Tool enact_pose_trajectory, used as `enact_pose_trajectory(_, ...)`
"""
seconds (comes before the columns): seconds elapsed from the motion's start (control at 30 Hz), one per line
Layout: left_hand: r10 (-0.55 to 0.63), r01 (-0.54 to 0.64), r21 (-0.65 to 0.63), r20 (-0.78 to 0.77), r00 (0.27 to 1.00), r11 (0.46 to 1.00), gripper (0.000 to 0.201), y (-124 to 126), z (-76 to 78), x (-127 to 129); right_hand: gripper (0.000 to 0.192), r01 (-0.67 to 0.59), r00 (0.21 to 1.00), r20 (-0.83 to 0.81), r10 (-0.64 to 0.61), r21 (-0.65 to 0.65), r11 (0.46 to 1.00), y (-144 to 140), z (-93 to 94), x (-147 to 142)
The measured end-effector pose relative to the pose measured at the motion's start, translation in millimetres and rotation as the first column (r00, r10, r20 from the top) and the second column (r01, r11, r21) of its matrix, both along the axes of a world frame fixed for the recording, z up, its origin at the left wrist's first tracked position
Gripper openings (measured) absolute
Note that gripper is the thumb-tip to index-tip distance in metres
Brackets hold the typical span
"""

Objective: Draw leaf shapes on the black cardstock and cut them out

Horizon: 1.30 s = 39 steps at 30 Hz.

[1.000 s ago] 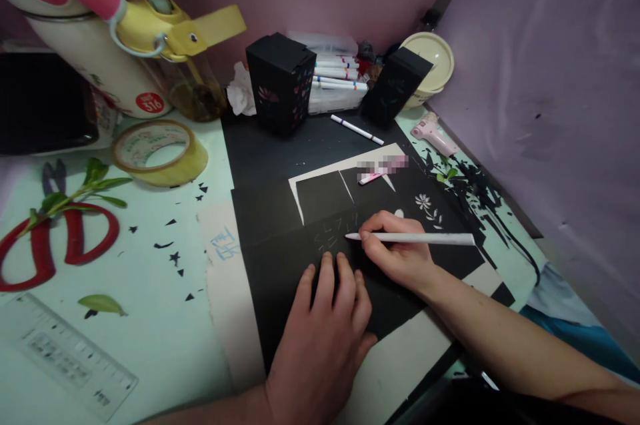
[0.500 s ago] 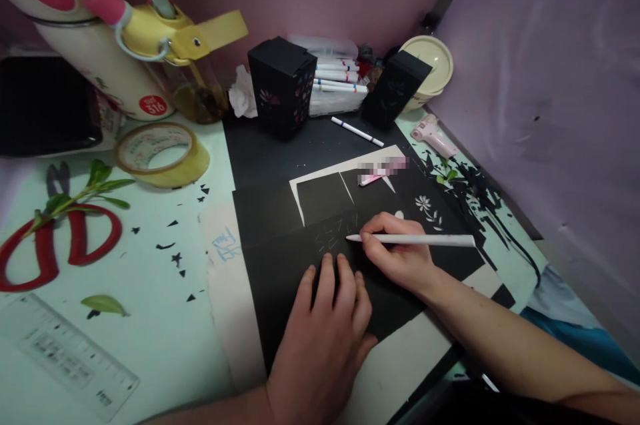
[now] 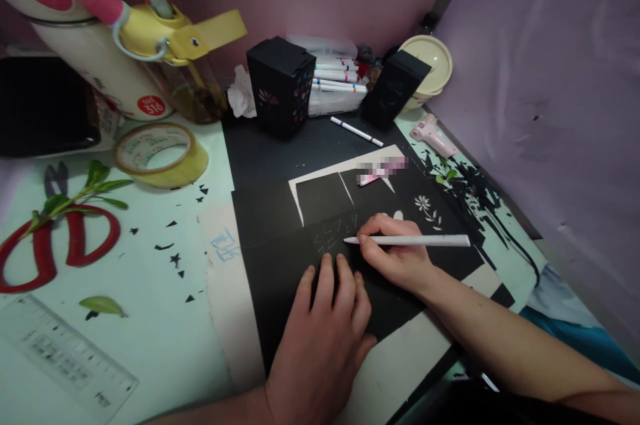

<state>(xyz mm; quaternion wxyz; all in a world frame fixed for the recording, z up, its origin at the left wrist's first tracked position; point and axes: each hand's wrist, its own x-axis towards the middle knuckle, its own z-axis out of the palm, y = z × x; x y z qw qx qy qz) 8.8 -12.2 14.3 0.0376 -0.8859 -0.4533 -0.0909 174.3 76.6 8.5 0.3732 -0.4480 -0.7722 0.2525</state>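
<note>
My right hand (image 3: 395,255) grips a white pen-like tool (image 3: 430,240), whose tip touches a black paper sheet (image 3: 285,265) beside several small white marks (image 3: 337,231). My left hand (image 3: 323,338) lies flat on the same sheet just below the marks, fingers together, pressing it down. A small white flower cut-out (image 3: 423,202) shows in the black paper to the right of my right hand.
Red-handled scissors (image 3: 75,238), a tape roll (image 3: 159,153), a clear ruler (image 3: 60,358), green leaves and black paper scraps lie on the left. Two black paper boxes (image 3: 280,85), a marker set (image 3: 336,81), a loose marker (image 3: 357,131), a pink tool (image 3: 433,135) and bottles stand behind.
The pen tip has shifted slightly left and down among the white marks. My left hand has stayed in place.
</note>
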Motion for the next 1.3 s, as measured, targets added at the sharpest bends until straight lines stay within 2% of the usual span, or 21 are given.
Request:
enact_pose_trajectory(0.17,0.004,-0.004,0.005,-0.008,1.000,1.000,0.067,-0.5,0.1,-0.5,0.017,0.041,0.999,0.004,-0.041,0.018,0.999,1.0,-1.2,0.3)
enact_pose_trajectory(0.9,0.009,-0.009,0.000,-0.012,1.000,1.000,0.066,0.6,-0.3,-0.1,0.018,0.055,0.998,0.001,-0.055,0.018,0.998,2.9,-0.4,-0.8)
enact_pose_trajectory(1.17,0.009,-0.009,-0.008,-0.016,1.000,1.000,0.065,0.2,0.9,0.4,0.017,-0.047,0.998,-0.032,0.045,-0.064,0.997,1.4,-0.9,2.5)
enact_pose_trajectory(1.3,0.003,-0.004,-0.007,-0.014,1.000,1.000,0.065,-0.3,0.5,0.2,0.017,-0.050,0.998,-0.044,0.047,-0.074,0.996,0.8,-1.5,3.1)
